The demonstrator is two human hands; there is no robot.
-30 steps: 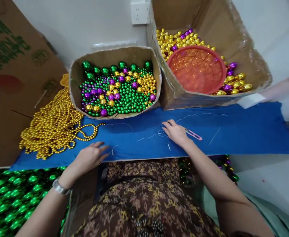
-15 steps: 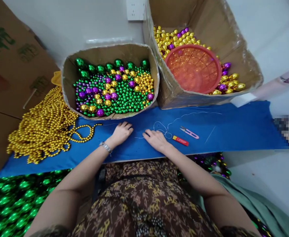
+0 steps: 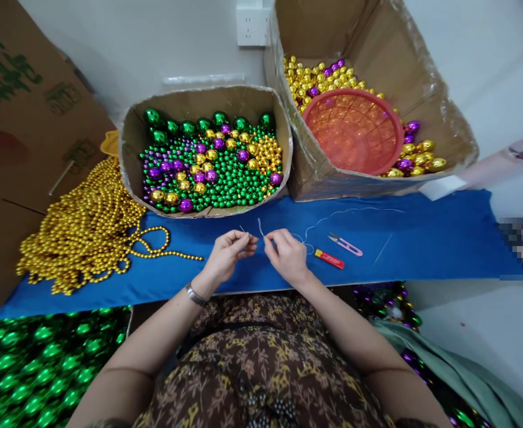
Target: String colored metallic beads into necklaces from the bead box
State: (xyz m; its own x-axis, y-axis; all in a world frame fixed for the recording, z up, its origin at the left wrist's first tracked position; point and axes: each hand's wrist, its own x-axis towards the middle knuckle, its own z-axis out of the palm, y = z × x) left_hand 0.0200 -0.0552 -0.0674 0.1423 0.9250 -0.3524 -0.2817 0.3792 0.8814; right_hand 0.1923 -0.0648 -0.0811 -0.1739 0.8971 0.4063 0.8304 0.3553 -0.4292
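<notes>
Pinching away over the blue-covered desk, the left hand has its fingers closed on a thin strand, and just beside it the right hand nips a pale thread end poking upward! Gold beads trail near the left wrist, with a red lighter and pink snips lying right of the right hand.

Gold beads look glossy and metallic, the cloth smooth
</notes>
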